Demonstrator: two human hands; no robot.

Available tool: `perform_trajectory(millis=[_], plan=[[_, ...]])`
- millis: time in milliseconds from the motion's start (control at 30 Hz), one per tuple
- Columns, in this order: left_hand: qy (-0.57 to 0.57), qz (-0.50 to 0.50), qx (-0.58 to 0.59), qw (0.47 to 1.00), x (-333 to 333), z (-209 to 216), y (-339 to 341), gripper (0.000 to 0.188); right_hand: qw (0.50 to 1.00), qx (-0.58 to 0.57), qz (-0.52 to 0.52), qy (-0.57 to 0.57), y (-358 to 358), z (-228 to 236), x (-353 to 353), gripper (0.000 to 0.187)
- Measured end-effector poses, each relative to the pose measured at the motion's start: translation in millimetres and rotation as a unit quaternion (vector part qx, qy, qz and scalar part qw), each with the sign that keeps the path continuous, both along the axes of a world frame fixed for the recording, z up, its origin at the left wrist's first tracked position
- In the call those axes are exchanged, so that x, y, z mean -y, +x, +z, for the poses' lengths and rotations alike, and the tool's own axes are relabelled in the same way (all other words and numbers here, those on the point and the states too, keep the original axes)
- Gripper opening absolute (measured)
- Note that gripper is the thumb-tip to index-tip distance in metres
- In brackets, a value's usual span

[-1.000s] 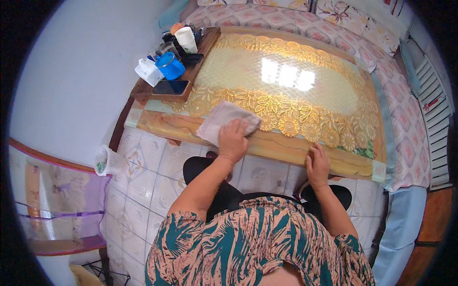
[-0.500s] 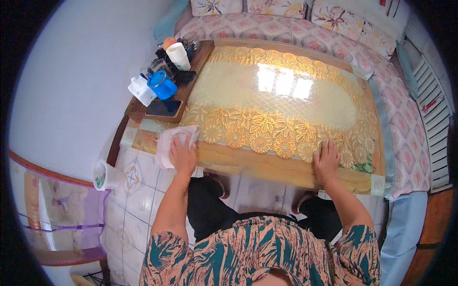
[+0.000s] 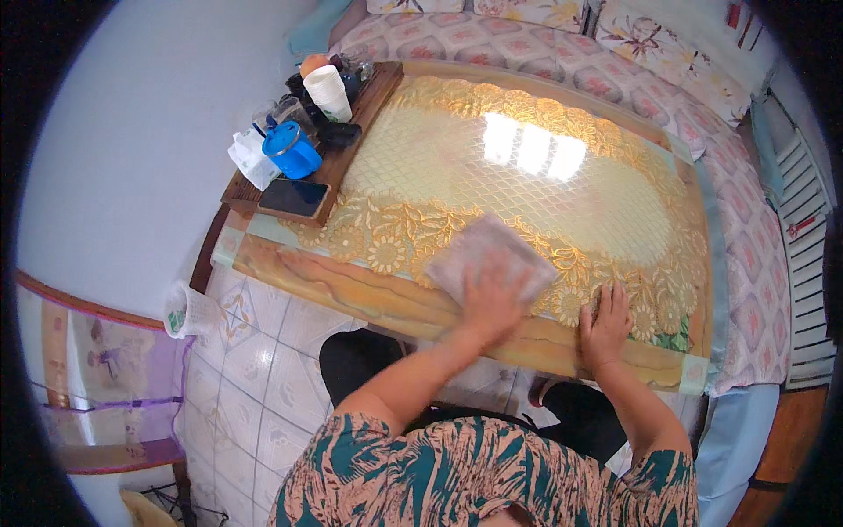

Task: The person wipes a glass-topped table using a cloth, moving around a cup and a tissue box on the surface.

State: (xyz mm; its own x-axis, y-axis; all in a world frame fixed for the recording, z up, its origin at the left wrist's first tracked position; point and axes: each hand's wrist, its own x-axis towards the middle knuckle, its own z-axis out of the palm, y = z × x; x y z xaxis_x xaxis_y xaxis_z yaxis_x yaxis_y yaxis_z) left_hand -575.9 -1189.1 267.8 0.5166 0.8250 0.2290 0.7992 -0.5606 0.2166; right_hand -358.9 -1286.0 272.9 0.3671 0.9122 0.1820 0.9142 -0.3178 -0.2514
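My left hand (image 3: 498,297) has hold of a pale pink cloth (image 3: 487,250), pressing it against the table top; motion blurs the fingers. The table (image 3: 413,158) has a gold lace-patterned cover under a shiny clear sheet, with flower shapes along its border. The cloth lies over the near part of that border, tilted, with its far corner pointing away from me. To the right, my right hand (image 3: 606,325) rests on the near edge of the table, holding nothing, its fingers stretched forward.
A wooden tray (image 3: 329,206) at the table's left end bears a phone (image 3: 294,198), a blue mug (image 3: 292,151), stacked white paper cups (image 3: 327,92) and tissues (image 3: 252,160). A sofa (image 3: 746,290) runs along the far and right sides. A white bin (image 3: 187,312) stands lower left.
My left hand has swept the cloth rightward, from the table's left front edge to the middle of the near border. My right hand stays on the near edge. The whole view has shifted slightly.
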Motion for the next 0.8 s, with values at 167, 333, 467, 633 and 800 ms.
perform_trajectory(millis=[167, 333, 467, 633, 800], plan=[[-0.098, 0.224, -0.071, 0.967, -102, 42, -62, 0.067, 1.0, 0.003, 0.001, 0.006, 0, 0, -1, 0.061], [-0.072, 0.367, -0.094, 0.923, -166, 41, -124, 0.063, 1.0, 0.011, 0.003, -0.003, 0, 0, -1, 0.062], [-0.067, 0.396, -0.098, 0.911, -195, 37, -105, 0.055, 1.0, 0.002, 0.008, -0.013, -1, 3, -1, 0.062], [-0.088, 0.167, -0.118, 0.975, -192, 6, 0, 0.05, 1.0, 0.006, -0.003, -0.028, -4, 8, -4, 0.064], [-0.099, -0.176, -0.022, 0.979, -68, 7, 161, 0.049, 1.0, 0.008, 0.0, -0.018, 0, 2, -3, 0.066]])
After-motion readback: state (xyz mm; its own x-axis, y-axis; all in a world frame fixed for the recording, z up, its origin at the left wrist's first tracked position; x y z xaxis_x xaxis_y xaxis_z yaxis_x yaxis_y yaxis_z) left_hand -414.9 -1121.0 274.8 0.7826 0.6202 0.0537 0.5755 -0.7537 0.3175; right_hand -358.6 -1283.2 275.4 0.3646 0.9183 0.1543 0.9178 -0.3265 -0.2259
